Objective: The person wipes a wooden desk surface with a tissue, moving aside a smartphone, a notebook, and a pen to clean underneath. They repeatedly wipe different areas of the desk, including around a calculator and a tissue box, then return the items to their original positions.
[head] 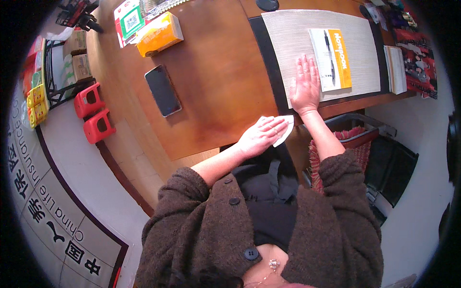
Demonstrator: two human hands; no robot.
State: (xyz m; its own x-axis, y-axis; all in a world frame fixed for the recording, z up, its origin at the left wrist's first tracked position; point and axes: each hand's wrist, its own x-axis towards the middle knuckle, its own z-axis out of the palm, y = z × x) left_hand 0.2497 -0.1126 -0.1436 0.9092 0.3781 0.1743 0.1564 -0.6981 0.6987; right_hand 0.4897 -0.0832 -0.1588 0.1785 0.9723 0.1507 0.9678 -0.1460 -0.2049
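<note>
My left hand (pixel 264 134) is at the front edge of the wooden desk (pixel 223 90), its fingers outstretched over a folded white tissue or paper (pixel 286 131). The palm side is hidden, and part of the white piece sticks out past the fingers. Flat on the woven light placemat (pixel 284 43) lies my right hand (pixel 306 84), fingers extended and holding nothing. Just beside its fingers is a notebook (pixel 330 59) with a white and orange cover showing a pen.
A dark-screened phone (pixel 163 90) and an orange box (pixel 158 34) lie on the desk's left part. Stacked books or papers (pixel 395 70) stand at the right. Below the desk's right side is a basket with reddish fringed cloth (pixel 360 144). Red stools (pixel 99 126) are at far left.
</note>
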